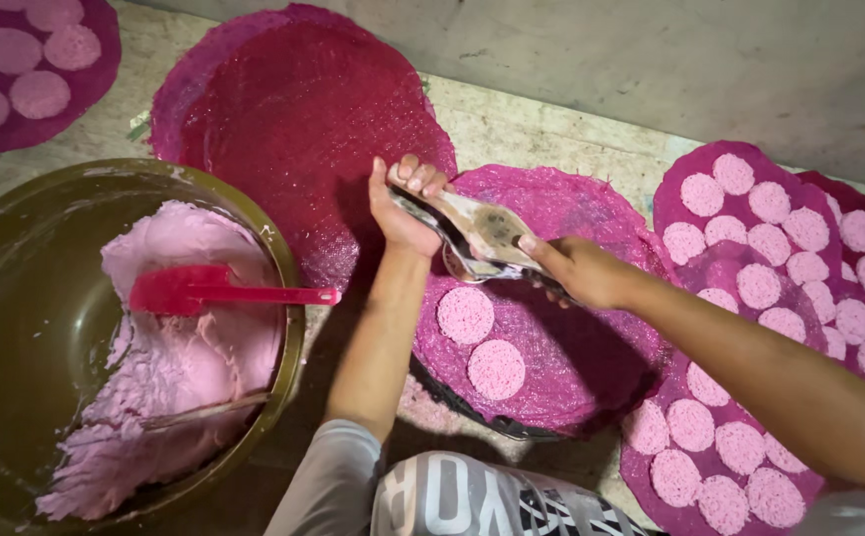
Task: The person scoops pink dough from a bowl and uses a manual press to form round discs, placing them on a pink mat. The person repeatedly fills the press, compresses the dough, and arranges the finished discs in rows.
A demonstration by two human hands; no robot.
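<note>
Curling tight around the near end of a metal press (480, 236), the fingers (414, 179) of the left hand (404, 208) are closed on its handle, thumb side toward the body. The right hand (583, 270) grips the other end of the same tool, its fingers wrapped shut on the handle and the thumb (536, 245) lying along the top of the smeared plate. The press hangs between the two hands, tilted a little, over the upper part of a round pink mesh mat (571, 347).

Just below the press, two pale pink discs (480, 342) lie on that mat, one nearer the hands and one lower down, close together but apart. The mat rests on a stack whose dark edge shows at its lower rim. The right forearm crosses over the mat's right side and hides part of it.

Behind the hands lies a larger dark red mesh mat (298, 119), bare, partly overlapped by the working mat. To the right, several mats (770, 298) filled with rows of pink discs overlap one another. Another filled mat (25, 69) sits at the far left corner.

On the left stands a big olive bowl (288, 328) holding pink dough (179, 367), with a red spatula (219, 291) resting on it, the handle poking over the rim toward the left forearm. All sit on a worn stone floor (512, 124) beside a grey wall.
</note>
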